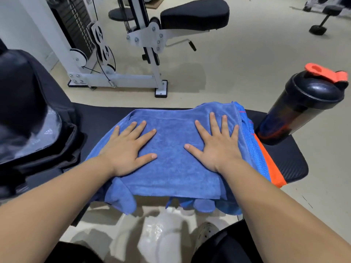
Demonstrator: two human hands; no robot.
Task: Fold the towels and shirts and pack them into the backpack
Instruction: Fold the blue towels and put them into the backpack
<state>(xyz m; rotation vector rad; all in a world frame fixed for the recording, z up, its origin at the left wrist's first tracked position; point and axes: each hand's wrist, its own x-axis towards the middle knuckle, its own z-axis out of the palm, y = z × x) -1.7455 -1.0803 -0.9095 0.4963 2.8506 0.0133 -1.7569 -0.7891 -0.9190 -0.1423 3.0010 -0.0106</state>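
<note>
blue terry towel point(171, 154), folded to a squarish pad on the black padded desk point(284, 160), lies flat under both hands, left hand point(127, 149) and right hand point(216, 147) spread open pressing it, with the black backpack point(28, 120) nearer the left hand.

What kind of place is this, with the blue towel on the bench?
Most likely a gym: a cable weight machine with a padded seat stands behind, and a shaker bottle sits on the black bench beside the blue towel.
</note>
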